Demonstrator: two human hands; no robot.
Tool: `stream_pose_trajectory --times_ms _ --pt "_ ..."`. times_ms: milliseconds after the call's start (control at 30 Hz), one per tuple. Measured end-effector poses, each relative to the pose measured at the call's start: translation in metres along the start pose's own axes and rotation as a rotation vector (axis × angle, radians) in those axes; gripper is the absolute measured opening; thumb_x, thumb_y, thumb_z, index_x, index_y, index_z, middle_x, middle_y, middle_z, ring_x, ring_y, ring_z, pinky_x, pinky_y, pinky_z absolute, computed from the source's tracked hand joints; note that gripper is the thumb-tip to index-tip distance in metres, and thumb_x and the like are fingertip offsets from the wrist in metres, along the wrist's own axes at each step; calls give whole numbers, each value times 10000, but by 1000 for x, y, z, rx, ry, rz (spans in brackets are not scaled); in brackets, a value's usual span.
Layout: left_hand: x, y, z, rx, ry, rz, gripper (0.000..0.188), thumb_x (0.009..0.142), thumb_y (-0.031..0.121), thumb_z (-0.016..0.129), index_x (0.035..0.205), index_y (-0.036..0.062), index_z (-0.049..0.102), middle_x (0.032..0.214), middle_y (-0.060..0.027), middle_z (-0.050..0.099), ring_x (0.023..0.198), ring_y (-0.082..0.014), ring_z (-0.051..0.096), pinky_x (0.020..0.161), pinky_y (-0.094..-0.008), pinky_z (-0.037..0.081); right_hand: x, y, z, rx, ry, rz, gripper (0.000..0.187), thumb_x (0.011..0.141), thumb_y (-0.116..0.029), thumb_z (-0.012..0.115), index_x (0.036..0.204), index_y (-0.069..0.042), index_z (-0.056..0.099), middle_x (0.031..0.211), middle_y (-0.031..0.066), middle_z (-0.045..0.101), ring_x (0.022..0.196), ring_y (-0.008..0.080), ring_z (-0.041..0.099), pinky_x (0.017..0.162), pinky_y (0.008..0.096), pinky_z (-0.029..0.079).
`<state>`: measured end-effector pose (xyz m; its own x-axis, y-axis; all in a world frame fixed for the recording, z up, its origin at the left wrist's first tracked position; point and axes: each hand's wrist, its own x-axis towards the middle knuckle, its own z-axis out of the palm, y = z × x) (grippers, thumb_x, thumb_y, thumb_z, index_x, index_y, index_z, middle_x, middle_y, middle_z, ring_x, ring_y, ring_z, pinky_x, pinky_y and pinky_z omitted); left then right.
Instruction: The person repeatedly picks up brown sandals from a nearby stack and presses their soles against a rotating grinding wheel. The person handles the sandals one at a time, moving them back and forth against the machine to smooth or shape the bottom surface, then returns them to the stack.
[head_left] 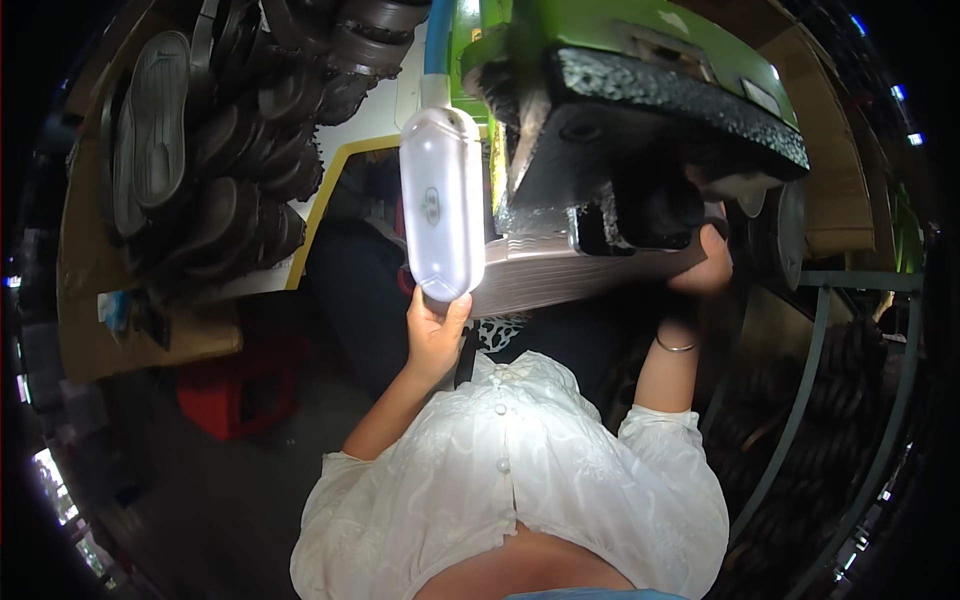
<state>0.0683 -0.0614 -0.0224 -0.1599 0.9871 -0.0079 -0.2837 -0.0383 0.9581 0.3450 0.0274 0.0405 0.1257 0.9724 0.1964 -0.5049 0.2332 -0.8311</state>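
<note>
A brown shoe sole (pixel 560 280) with a ridged surface stretches across the front of a green and black machine (pixel 690 110). My left hand (pixel 437 335) is closed at the sole's left end, with its thumb and a finger at the lower tip of a lit white lamp (pixel 440 200). That lamp hides part of the hand's grip. On the other side, my right hand (pixel 708 265) grips the sole's right end, slightly blurred and close under the machine's dark lower part. The machine covers part of the sole's far edge.
Brown shoe soles (pixel 230 150) are heaped on the white, yellow-edged table (pixel 325 180) at the left. A red stool (pixel 235 395) stands below at the left. To the right is a metal rack (pixel 800 400) with dark pieces in it. Cardboard (pixel 840 150) stands behind the machine.
</note>
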Motion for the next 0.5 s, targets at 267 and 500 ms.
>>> stream_pose_trajectory --times_ms 267,500 --pt "-10 13 -44 149 143 85 344 878 136 493 1168 -18 391 1101 -76 482 1006 -127 452 908 -275 335 -22 45 50 -359 200 -23 534 673 -220 482 1133 47 438 1030 156 543 956 249 540 851 339 426" --pt "8 36 -95 320 208 207 376 884 124 482 1204 -17 343 1107 -99 485 1002 -141 466 915 -279 344 -61 92 89 186 173 -53 482 680 -214 493 1095 25 444 1015 120 544 938 202 536 835 311 422"
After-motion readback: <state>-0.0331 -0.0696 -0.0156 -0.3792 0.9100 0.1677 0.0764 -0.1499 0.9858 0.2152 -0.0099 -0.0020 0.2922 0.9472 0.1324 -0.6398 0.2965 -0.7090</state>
